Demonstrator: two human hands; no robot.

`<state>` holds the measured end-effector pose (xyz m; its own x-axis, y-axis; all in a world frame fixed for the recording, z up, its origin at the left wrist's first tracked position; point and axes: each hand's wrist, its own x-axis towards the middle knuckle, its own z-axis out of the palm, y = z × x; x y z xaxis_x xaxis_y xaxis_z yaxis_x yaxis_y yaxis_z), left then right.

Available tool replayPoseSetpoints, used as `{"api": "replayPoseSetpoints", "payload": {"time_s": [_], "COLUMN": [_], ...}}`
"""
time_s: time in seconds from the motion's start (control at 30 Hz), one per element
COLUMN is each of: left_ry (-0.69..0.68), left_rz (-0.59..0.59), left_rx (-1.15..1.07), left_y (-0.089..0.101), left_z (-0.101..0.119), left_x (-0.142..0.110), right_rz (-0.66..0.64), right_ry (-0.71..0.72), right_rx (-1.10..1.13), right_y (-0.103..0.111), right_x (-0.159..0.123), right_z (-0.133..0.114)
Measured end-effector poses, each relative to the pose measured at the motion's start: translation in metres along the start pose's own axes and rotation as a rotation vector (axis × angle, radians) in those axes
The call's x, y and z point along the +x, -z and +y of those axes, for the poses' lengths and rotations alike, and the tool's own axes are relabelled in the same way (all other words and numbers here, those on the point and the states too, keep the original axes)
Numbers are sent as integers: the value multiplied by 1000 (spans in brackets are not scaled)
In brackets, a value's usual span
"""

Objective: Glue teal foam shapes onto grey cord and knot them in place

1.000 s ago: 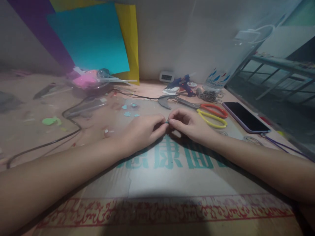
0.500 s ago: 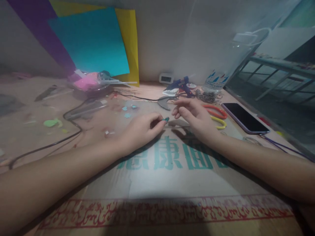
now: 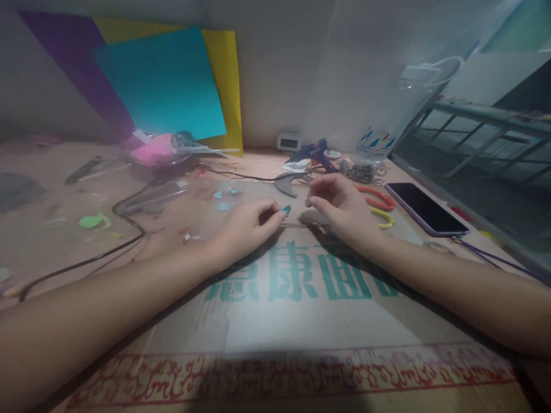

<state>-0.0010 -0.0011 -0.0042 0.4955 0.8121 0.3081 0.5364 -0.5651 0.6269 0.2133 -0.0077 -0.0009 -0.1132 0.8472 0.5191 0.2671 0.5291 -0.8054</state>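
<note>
Between the thumb and forefinger of my left hand point(image 3: 249, 225) is a small teal piece point(image 3: 286, 211), too small to make out in detail. My right hand point(image 3: 340, 205) hovers just to the right of it, fingers curved and apart, with nothing in them that I can see. Left of my hands lie a pale blue flower cutout point(image 3: 222, 207) and a pale blue heart cutout point(image 3: 218, 195). Scissors with an orange handle loop point(image 3: 377, 197) and a yellow handle loop point(image 3: 383, 217) are partly hidden behind my right hand. Below my hands the surface bears green printed characters point(image 3: 290, 269).
A phone point(image 3: 426, 207) lies at the right. Behind stand a blue glue gun point(image 3: 317, 154), a small white display point(image 3: 288, 141) and a clear container point(image 3: 373, 143). A black cable point(image 3: 129, 228) curves across the left, near a bowl of pink material point(image 3: 152, 150).
My right hand's fingers have curled in a little. My left hand keeps its pinch on the teal piece, which is turned slightly. The view has shifted slightly.
</note>
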Motion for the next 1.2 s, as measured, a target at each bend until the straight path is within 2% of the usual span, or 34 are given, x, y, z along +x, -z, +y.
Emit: {"api": "replayPoseSetpoints", "payload": {"time_s": [0.27,0.87,1.2], "left_ry": [-18,-11,-17], "left_rz": [-4,-10,-9], "left_rx": [32,23,14], "left_y": [0,0,1], "left_z": [1,2,3], "left_x": [0,0,0], "right_rz": [-21,-76,-65], "right_ry": [-4,-27,-59], "right_rx": [54,-72,-47], "right_y": [-1,0,1], "right_x": [0,-1,-2], "right_z": [0,5,3]}}
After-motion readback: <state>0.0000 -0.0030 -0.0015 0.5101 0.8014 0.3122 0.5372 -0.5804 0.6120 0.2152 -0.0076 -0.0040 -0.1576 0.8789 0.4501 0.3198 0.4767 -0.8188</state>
